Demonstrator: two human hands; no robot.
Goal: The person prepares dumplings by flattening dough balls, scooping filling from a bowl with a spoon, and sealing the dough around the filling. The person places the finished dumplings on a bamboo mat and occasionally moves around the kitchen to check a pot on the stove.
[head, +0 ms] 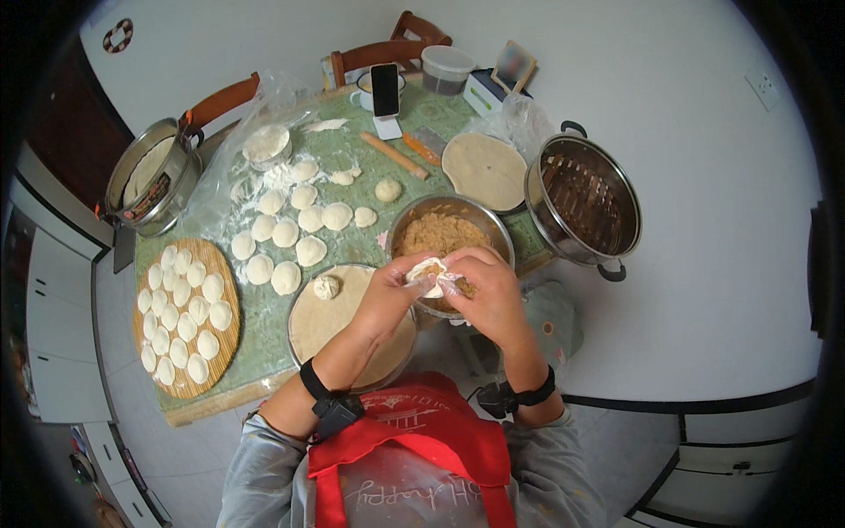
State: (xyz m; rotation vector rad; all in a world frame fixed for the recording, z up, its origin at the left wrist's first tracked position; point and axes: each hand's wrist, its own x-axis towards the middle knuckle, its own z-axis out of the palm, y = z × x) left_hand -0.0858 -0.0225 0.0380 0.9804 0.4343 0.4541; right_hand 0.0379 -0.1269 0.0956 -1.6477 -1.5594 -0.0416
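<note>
Between my two hands is a dough wrapper (418, 272) with brown filling showing in its open middle. My left hand (391, 290) supports its left side, and the fingers of my right hand (487, 290) pinch its right edge. Both hands hover over the near part of a steel bowl (505, 232) of brown filling (439, 232). One pleated bun (326, 287) sits on a cloth-lined round tray (343, 323) left of my wrist. Floured dough rounds (285, 233) lie spread on the green tablecloth, with a small dough ball (388, 191) farther back.
A round wooden board (228, 363) at left carries many dough pieces. At right stands a two-handled steel steamer pot (634, 198); another pot (178, 204) is far left. A lined tray (485, 170), rolling pin (395, 156), dough scraper (422, 148) and propped phone (385, 91) lie behind the bowl.
</note>
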